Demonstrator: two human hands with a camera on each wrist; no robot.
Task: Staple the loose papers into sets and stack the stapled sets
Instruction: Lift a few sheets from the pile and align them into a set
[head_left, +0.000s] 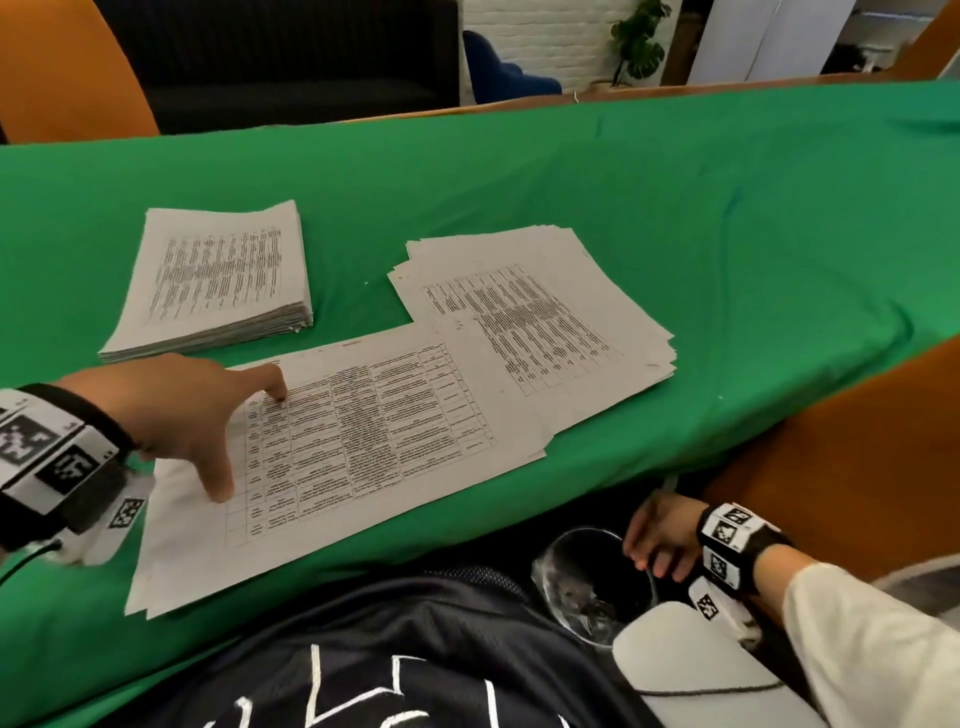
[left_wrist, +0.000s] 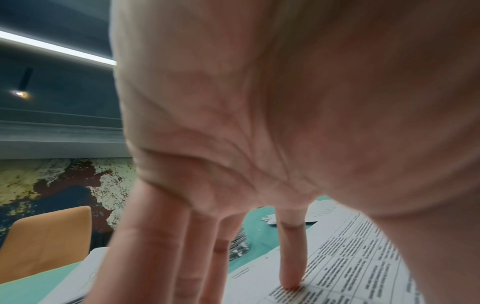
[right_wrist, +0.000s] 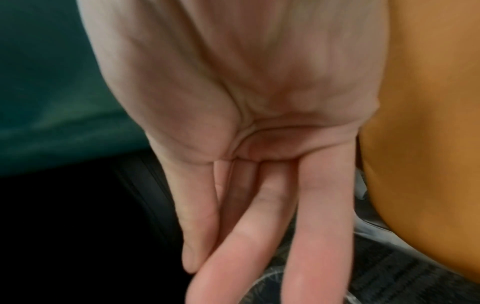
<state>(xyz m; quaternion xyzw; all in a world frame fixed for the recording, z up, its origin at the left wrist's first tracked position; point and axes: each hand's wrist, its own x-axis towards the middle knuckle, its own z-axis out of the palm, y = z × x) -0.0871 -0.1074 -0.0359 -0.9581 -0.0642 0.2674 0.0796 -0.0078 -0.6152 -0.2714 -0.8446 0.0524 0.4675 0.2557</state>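
a green cloth (head_left: 675, 208) covered the table, with orange chairs (head_left: 62, 67) at its far side and a potted plant (head_left: 639, 41) beyond. on the cloth lay three lots of printed sheets: a neat thick stack (head_left: 213, 280) at the far left, a looser fanned pile (head_left: 535, 322) to the right, and a set (head_left: 353, 452) lying nearest the person, its far corner overlapping the fanned pile. the left hand (head_left: 171, 415) was spread wide over the near set, fingers straight, with the forefinger tip and the thumb tip pressed on the top sheet; the left wrist view showed one fingertip (left_wrist: 291, 286) down on the printed table. the right hand (head_left: 662, 535) hung below the table edge, over the lap, fingers straight and close together, holding nothing, right at the rim of a clear cup (head_left: 587, 587) with small dark bits in its bottom. whether the fingers (right_wrist: 311, 246) touched the rim, i could not tell.
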